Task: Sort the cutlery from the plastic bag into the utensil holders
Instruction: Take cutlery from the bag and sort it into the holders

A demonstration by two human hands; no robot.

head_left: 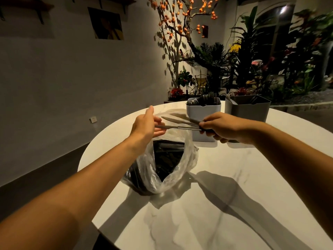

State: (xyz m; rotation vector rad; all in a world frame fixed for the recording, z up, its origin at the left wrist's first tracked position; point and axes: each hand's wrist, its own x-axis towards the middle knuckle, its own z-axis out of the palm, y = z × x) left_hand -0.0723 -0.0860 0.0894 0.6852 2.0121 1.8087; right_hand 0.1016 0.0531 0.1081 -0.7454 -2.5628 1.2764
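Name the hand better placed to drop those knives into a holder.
Right. The right hand already grips the knives by their handles, close beside the white holder and grey holder. The left hand is open at the blade tips, farther away.

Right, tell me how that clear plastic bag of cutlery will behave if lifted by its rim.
The clear plastic bag is crumpled and slumped, so probably floppy. The dark cutlery piled inside suggests it is heavy for its size and would sag. The thin film might stretch or tear.
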